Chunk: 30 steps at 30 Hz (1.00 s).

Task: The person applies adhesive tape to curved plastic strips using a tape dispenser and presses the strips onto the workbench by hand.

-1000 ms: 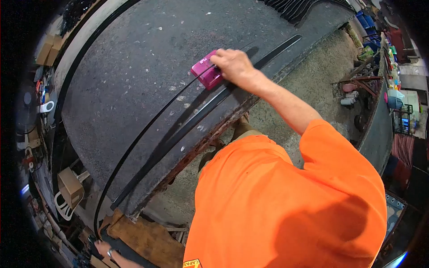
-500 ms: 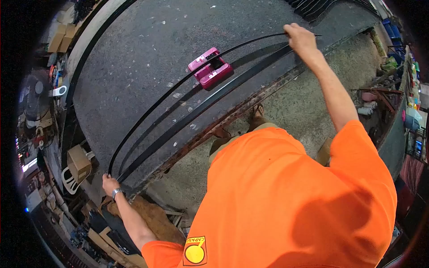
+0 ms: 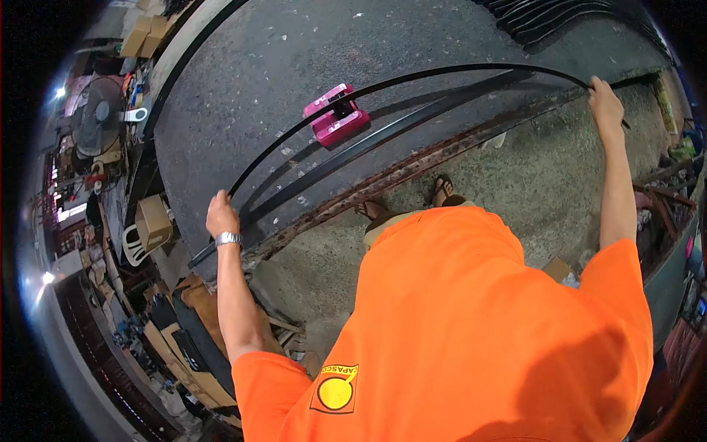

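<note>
A long, thin black strip [image 3: 464, 68] bows in an arc across the dark table, with its ends in my two hands. At the left, my left hand [image 3: 222, 215], with a metal watch at the wrist, is closed round one end. My right hand [image 3: 606, 109] grips it near the other end, past the table's front edge, and a short tail sticks out below the fingers. The strip passes over a pink two-part plastic object [image 3: 337, 116] with a dark middle; I cannot tell whether they touch. A second black strip [image 3: 383, 131] lies along the front of the table.
The worn dark table [image 3: 243, 96] has a rusty front edge. Several black strips [image 3: 549, 18] lie at its far right. A fan [image 3: 99, 114], a cardboard box [image 3: 152, 223] and a white chair [image 3: 133, 247] stand at the left. Clutter lines the right side.
My right hand has moved right and toward me, beyond the table edge. The left hand is higher in view. The strip is lifted and spans farther right, while the view has shifted.
</note>
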### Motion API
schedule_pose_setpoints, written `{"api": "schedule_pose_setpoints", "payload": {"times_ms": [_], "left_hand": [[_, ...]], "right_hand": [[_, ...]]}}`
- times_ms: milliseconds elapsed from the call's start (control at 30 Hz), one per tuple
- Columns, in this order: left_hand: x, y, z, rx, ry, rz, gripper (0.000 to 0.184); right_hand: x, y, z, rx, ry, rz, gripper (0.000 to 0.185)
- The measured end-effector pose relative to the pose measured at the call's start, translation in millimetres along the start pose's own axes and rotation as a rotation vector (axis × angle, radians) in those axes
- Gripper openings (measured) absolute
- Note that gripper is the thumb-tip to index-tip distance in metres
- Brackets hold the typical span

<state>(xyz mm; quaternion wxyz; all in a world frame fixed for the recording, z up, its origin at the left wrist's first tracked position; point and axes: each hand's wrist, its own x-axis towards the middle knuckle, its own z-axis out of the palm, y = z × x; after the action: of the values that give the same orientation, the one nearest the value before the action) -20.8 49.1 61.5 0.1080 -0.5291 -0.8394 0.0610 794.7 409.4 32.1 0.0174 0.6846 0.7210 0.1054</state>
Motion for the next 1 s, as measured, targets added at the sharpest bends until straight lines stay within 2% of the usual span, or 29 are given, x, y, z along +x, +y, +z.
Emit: {"api": "schedule_pose_setpoints", "payload": {"times_ms": [33, 67, 133, 167, 200, 233, 367, 433, 500, 633, 733, 767, 833, 900, 1000], "left_hand": [[5, 19, -5, -0.016, 0.001, 0.012, 0.006], [10, 39, -10, -0.02, 0.005, 0.023, 0.006], [20, 76, -20, -0.025, 0.019, 0.068, 0.005], [25, 90, -20, -0.043, 0.041, 0.105, 0.005], [30, 109, -26, -0.05, 0.022, 0.114, 0.008], [34, 125, -27, -0.063, 0.039, 0.143, 0.009], [51, 191, -34, -0.063, 0.041, 0.199, 0.01], [58, 222, -40, -0.086, 0.043, 0.226, 0.013], [65, 252, -47, -0.096, 0.027, 0.244, 0.014], [72, 308, -63, -0.141, 0.033, 0.296, 0.015], [82, 344, -65, -0.17, 0.017, 0.339, 0.015], [82, 356, -67, -0.179, 0.07, 0.378, 0.016], [84, 379, -76, -0.219, 0.057, 0.388, 0.016], [86, 399, -82, -0.255, 0.04, 0.415, 0.016], [86, 428, -101, -0.299, -0.04, 0.429, 0.018]], "right_hand": [[-1, 27, 12, 0.0, 0.036, 0.021, 0.029], [-2, 54, 18, -0.003, -0.02, 0.035, 0.034], [-12, 96, 27, -0.045, 0.006, 0.132, 0.036], [-19, 113, 24, -0.12, -0.056, 0.151, 0.039], [-22, 152, 45, -0.087, 0.009, 0.145, 0.039], [-28, 150, 19, -0.094, -0.159, 0.227, 0.039], [-64, 225, 19, -0.197, -0.039, 0.248, 0.039], [-85, 278, 35, -0.188, 0.141, 0.194, 0.038], [-101, 279, -2, -0.237, -0.059, 0.339, 0.036], [-128, 306, -40, -0.26, -0.183, 0.572, 0.032], [-154, 339, -61, -0.29, -0.125, 0.608, 0.032], [-162, 347, -72, -0.33, -0.143, 0.633, 0.032], [-178, 396, -73, -0.343, -0.119, 0.677, 0.035], [-190, 381, -114, -0.371, -0.189, 0.803, 0.04], [-226, 474, -111, -0.44, -0.158, 0.818, 0.046]]}}
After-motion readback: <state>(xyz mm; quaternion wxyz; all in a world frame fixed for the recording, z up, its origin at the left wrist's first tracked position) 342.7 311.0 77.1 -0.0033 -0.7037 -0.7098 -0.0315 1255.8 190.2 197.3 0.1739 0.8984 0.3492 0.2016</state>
